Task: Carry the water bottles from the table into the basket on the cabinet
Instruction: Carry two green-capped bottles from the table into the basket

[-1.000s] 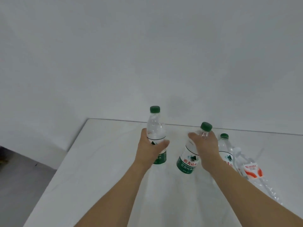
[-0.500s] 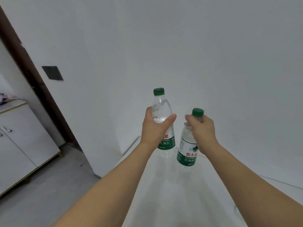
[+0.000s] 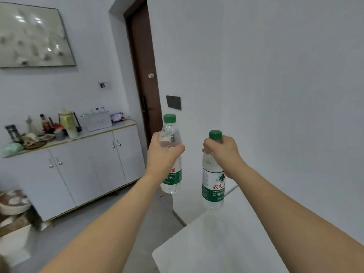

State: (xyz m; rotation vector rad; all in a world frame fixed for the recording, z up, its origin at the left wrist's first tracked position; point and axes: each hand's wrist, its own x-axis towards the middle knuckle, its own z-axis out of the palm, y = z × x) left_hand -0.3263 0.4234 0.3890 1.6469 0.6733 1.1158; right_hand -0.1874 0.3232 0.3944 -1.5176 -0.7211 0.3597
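Note:
My left hand [image 3: 162, 155] grips the body of an upright clear water bottle [image 3: 171, 178] with a green cap and green label, held in the air. My right hand [image 3: 223, 151] holds a second green-capped bottle [image 3: 212, 186] by its neck, hanging over the white table [image 3: 206, 247] corner. Across the room a white cabinet [image 3: 82, 166] stands against the wall. On its top sits a white basket [image 3: 97, 120] with several bottle tops showing above its rim.
The cabinet top also carries a yellow-green jug [image 3: 68, 123], a dark bottle [image 3: 44, 122], a wipes pack [image 3: 117, 116] and other clutter at the left. A brown door [image 3: 143, 75] is right of the cabinet. Stacked bowls [image 3: 13, 201] sit at lower left. Grey floor lies between table and cabinet.
My view has swung left, away from the table toward the cabinet and door. Both hands have lifted their bottles off the table and carry them upright; the other bottles have left the view.

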